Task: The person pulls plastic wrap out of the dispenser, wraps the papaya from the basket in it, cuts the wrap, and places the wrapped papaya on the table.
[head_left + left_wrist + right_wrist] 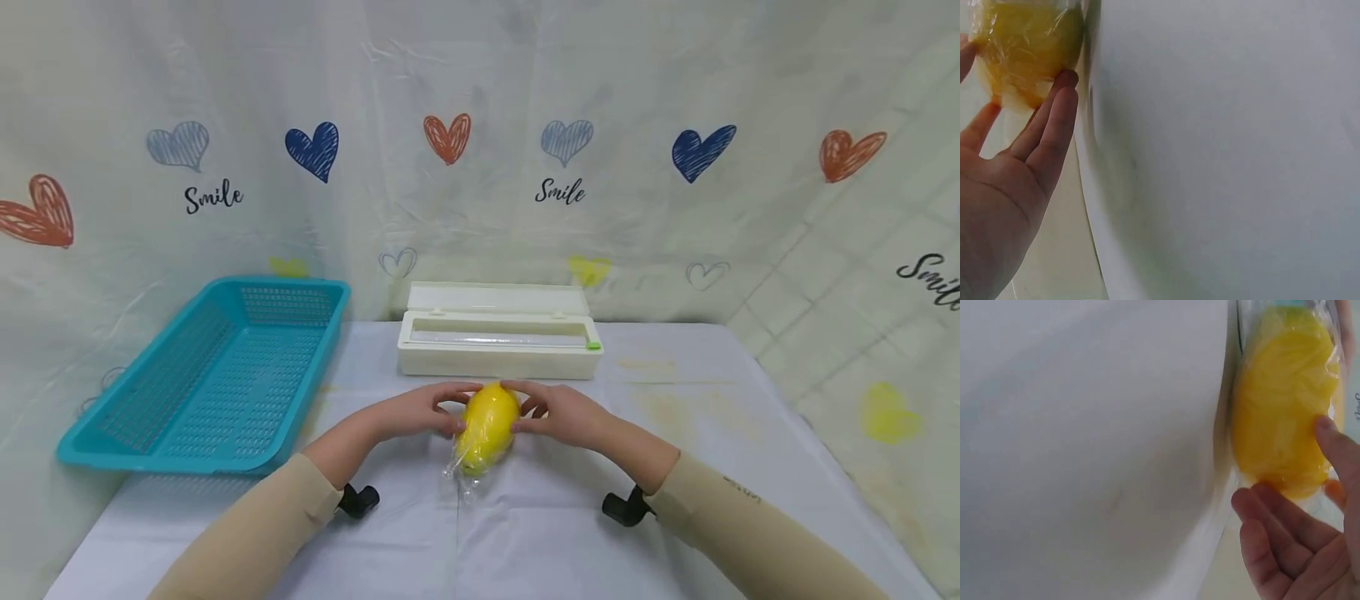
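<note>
A yellow oblong fruit [491, 421], mango-like with a greenish end, lies on the white cloth in the middle of the head view. Clear plastic wrap covers it, with loose film [468, 479] bunched at its near end. My left hand [420, 410] grips it from the left, thumb on its side and fingers round the far end. From the other side my right hand [566, 412] holds it the same way. In the right wrist view the thumb presses the wrapped fruit [1282, 400] while the fingertips sit at its end. The left wrist view shows the fruit [1032, 47] at the fingertips.
Just behind the hands stands a white cling-film dispenser box [498, 362], its lid [498, 297] raised and a film roll [498, 338] inside. To the left sits a blue plastic basket [300, 408]. A heart-patterned curtain [495, 208] hangs behind the white-covered table [420, 542].
</note>
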The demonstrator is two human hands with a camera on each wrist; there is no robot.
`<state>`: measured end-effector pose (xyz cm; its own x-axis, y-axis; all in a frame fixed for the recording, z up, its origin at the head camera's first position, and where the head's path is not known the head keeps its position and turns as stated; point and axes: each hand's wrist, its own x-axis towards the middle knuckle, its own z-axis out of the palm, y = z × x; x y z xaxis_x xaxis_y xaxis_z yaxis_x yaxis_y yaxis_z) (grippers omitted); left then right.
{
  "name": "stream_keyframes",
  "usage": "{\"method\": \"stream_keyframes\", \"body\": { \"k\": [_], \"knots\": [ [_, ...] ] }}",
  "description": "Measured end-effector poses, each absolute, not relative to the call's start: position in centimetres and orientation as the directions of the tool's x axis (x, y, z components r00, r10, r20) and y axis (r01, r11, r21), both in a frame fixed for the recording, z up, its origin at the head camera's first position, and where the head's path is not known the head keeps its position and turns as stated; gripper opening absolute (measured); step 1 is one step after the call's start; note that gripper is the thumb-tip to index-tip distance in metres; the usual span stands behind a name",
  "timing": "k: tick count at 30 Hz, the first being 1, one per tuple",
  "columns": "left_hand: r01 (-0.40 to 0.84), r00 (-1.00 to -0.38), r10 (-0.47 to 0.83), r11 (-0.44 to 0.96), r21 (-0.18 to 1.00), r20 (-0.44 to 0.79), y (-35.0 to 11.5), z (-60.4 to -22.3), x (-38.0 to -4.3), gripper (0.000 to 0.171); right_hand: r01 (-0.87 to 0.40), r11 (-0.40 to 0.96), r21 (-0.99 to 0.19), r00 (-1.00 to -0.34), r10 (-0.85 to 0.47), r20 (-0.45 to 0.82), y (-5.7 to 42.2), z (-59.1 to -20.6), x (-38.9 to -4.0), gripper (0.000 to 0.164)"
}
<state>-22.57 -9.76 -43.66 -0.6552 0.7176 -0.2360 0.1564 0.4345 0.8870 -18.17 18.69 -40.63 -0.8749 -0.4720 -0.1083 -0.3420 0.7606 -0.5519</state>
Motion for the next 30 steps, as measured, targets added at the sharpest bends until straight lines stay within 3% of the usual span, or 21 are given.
{"method": "stream_keyframes", "body": {
  "k": [11,24,30],
  "knots": [
    [-0.023,-0.802,0.53,0.431,0.902,-0.274,-8.6,-43.7,-19.4,0.077,-0.416,0.728,-0.544,-0.819,-0.561,-0.124,18.7,-40.0,-19.8,0.067],
    [0.05,-0.85,0.477,0.491,0.869,-0.221,-8.4,-43.9,-17.8,0.083,-0.44,0.728,-0.525,-0.826,-0.558,-0.081,18.9,-40.3,-19.2,0.066],
    [0.143,-0.882,0.438,0.598,0.788,-0.172,-9.1,-43.5,-16.4,0.089,-0.493,0.739,-0.459,-0.82,-0.571,-0.037,19.1,-40.1,-17.9,0.063]
  ]
}}
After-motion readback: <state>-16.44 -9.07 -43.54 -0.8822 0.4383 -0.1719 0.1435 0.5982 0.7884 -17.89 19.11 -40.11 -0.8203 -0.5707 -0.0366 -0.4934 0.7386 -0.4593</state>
